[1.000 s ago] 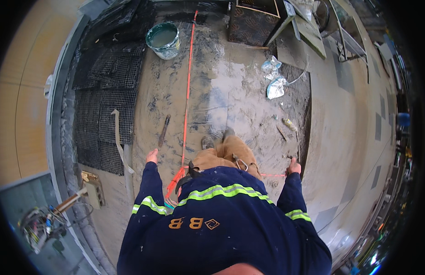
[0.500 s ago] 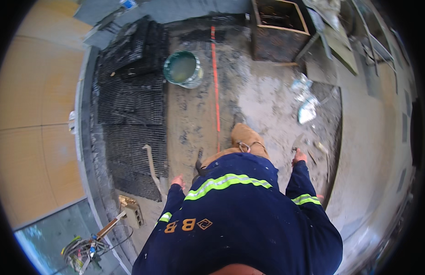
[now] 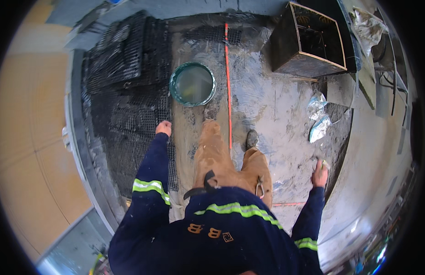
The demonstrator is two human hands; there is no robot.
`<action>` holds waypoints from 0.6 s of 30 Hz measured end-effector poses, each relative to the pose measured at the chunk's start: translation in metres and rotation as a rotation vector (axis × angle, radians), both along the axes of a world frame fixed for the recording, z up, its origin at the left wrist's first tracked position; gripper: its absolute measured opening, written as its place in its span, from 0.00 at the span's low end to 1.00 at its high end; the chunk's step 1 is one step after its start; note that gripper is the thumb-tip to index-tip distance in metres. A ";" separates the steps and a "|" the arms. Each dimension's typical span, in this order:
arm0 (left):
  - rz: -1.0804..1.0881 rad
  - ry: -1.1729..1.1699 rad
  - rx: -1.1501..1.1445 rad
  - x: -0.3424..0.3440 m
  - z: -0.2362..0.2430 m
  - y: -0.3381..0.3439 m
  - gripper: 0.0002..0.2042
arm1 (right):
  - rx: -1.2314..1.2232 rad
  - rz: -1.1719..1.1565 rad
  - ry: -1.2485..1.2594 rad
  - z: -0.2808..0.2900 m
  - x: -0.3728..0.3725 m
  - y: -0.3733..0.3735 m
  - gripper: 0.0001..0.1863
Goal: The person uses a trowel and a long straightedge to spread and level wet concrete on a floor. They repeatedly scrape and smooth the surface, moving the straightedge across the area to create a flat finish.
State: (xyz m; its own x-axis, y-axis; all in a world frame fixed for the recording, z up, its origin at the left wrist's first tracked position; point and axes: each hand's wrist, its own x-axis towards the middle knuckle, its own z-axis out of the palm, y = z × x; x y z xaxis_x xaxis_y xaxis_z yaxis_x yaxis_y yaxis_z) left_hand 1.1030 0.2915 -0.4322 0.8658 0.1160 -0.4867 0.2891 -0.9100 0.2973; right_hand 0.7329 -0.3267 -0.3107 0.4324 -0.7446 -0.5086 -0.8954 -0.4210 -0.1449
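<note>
My left hand (image 3: 163, 128) hangs out in front of me over the right edge of the black mesh sheets (image 3: 130, 107), its fingers curled with nothing visible in them. On the right, my right hand (image 3: 319, 174) is closed around what looks like a trowel (image 3: 317, 158), whose grey blade blends into the wet floor beyond. A green bucket (image 3: 173, 87) holding cloudy liquid stands upright ahead of my left boot (image 3: 210, 112). My right boot (image 3: 252, 138) is on the smeared grey floor, to the right of an orange strip (image 3: 228, 87).
A dark open-topped box (image 3: 286, 52) with a light wooden rim stands at the far right. Crumpled silvery plastic packaging (image 3: 319, 129) lies ahead of my right hand. Tan panels (image 3: 38, 119) run along the left side, and a grey board (image 3: 375, 137) borders the right.
I have moved forward, and the bucket appears closer. My left arm has swung forward over the mesh. My right hand has shifted outward to the right, still gripping the trowel.
</note>
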 end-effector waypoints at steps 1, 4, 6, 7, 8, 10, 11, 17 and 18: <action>-0.058 0.009 0.038 0.027 -0.033 0.005 0.10 | -0.236 0.412 0.096 0.000 -0.017 0.026 0.15; -0.316 0.115 0.200 0.119 -0.161 -0.001 0.07 | -0.201 -0.122 0.232 -0.003 -0.029 0.114 0.24; -0.595 0.163 0.259 0.173 -0.238 -0.015 0.07 | -0.127 -0.125 0.505 -0.009 -0.068 0.166 0.25; -0.707 0.272 0.307 0.197 -0.271 -0.038 0.09 | -0.073 -0.032 0.635 0.002 -0.079 0.194 0.27; -0.761 0.188 0.338 0.219 -0.292 -0.062 0.10 | -0.008 0.055 0.759 0.013 -0.082 0.216 0.29; -0.469 0.154 0.236 0.251 -0.343 -0.082 0.13 | 0.073 -0.230 0.904 0.018 -0.058 0.251 0.31; -0.458 0.152 0.243 0.248 -0.367 -0.089 0.14 | 0.044 -0.250 0.919 0.022 -0.042 0.266 0.31; -0.223 0.263 0.025 0.255 -0.454 -0.082 0.25 | 0.184 -0.716 0.794 0.014 -0.008 0.298 0.26; -0.543 0.315 0.248 0.248 -0.458 -0.081 0.29 | 0.162 -0.636 0.753 0.019 -0.034 0.303 0.24</action>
State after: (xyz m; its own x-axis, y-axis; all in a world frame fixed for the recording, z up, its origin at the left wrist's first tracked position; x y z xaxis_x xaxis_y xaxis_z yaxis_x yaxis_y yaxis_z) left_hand 1.3505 0.2107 -0.8900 0.6536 -0.1545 -0.7409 -0.1895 -0.9812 0.0374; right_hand 0.6984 -0.0232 -0.2915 -0.4999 -0.6225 -0.6021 -0.8292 0.1433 0.5403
